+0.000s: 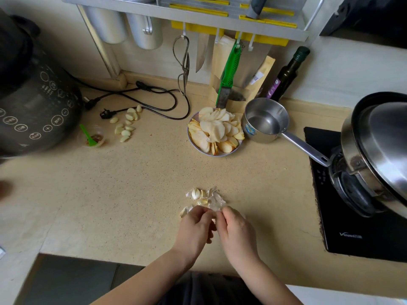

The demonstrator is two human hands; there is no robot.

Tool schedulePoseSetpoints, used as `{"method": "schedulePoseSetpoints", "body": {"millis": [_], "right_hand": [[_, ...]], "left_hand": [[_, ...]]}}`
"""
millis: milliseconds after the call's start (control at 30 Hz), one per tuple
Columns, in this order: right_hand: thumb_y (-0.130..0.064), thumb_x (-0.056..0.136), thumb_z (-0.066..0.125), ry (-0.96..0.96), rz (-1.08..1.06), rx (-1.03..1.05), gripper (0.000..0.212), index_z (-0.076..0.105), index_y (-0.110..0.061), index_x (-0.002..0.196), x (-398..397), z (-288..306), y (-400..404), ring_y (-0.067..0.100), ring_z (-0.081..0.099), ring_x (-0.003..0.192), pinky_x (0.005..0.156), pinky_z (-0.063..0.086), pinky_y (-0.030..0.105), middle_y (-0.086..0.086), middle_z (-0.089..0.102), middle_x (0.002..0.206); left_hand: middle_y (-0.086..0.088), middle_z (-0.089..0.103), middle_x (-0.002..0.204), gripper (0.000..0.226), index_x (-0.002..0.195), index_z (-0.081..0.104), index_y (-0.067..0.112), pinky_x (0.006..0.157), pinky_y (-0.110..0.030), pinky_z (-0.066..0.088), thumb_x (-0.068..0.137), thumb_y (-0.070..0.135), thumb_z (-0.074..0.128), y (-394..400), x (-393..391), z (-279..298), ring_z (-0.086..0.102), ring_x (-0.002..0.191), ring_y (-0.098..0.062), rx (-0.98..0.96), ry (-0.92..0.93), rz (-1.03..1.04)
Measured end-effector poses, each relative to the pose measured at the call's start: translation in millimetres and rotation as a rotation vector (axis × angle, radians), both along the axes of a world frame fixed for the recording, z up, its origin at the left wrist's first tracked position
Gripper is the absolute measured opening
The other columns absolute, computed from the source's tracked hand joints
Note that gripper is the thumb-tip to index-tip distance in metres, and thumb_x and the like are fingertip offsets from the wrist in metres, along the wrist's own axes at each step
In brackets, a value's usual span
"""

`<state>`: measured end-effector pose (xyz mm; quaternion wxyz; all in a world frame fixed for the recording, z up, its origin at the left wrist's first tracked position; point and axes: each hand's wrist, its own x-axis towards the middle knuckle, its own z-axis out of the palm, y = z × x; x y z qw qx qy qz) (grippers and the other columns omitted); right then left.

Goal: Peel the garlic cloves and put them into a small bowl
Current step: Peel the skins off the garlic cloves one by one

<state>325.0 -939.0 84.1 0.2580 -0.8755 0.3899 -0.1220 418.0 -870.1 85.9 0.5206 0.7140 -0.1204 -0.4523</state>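
Between both hands' grip [217, 213], a garlic clove [214, 214].

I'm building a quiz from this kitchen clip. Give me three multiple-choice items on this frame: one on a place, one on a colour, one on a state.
1. Where do the peeled garlic cloves lie?
A. on the counter beside the black cooker
B. on the plate
C. in the saucepan

2. What colour is the peeler hanging from the rack?
A. red
B. green
C. blue

3. What are the two hands doing?
A. resting flat on the counter
B. lifting the saucepan
C. pinching something small between them

Answers:
1 A: they sit loose on the counter right of the black cooker.
2 B: its handle is green.
3 C: left hand and right hand meet fingertip to fingertip by the garlic skins; the thing itself is hidden.
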Motion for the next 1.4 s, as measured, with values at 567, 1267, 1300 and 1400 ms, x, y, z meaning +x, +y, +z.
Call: {"method": "schedulePoseSetpoints", "body": {"millis": [567, 1267, 1300, 1400], "right_hand": [[-0.013, 0.092, 0.053, -0.174, -0.085, 0.029, 0.028, 0.059, -0.005, 0.066, 10.4, 12.2, 14.0, 0.007, 0.043, 0.045, 0.05, 0.031, 0.018, 0.002, 0.058, 0.052], [-0.03, 0.079, 0.066, -0.306, 0.009, 0.179, 0.01, 0.074, -0.027, 0.085, -22.0, 9.3, -6.8, -0.006, 0.062, 0.07, 0.061, 0.049, 0.011, -0.021, 0.069, 0.078], [-0.026, 0.078, 0.068, -0.298, 0.006, 0.17, 0.009, 0.075, -0.026, 0.084, -22.9, 10.0, -4.0, -0.005, 0.063, 0.07, 0.06, 0.051, 0.015, -0.02, 0.07, 0.077], [-0.019, 0.077, 0.073, -0.248, 0.023, 0.108, 0.01, 0.077, -0.025, 0.083, -24.1, 13.0, 0.8, -0.002, 0.064, 0.066, 0.055, 0.054, 0.024, -0.016, 0.07, 0.074]], "left_hand": [[0.009, 0.046, 0.048, 0.043, 0.061, 0.046, 0.019, 0.048, -0.02, 0.035, 0.101, 0.02, 0.029, 6.8, -15.1, -4.0, 0.043, 0.046, -0.006, -0.096, -0.437, -0.013], [-0.012, 0.062, 0.068, 0.018, 0.096, 0.055, -0.002, 0.055, -0.025, 0.057, 0.089, 0.015, 0.054, 12.1, -2.0, -1.3, 0.057, 0.053, -0.014, -0.209, 0.775, 0.253], [-0.011, 0.062, 0.067, 0.017, 0.094, 0.055, -0.002, 0.056, -0.025, 0.057, 0.091, 0.015, 0.053, 12.2, -2.7, -2.4, 0.058, 0.054, -0.014, -0.222, 0.763, 0.25], [-0.009, 0.063, 0.064, 0.017, 0.091, 0.055, 0.0, 0.061, -0.026, 0.056, 0.093, 0.015, 0.05, 12.6, -6.3, -5.3, 0.059, 0.055, -0.014, -0.24, 0.708, 0.229]]}}
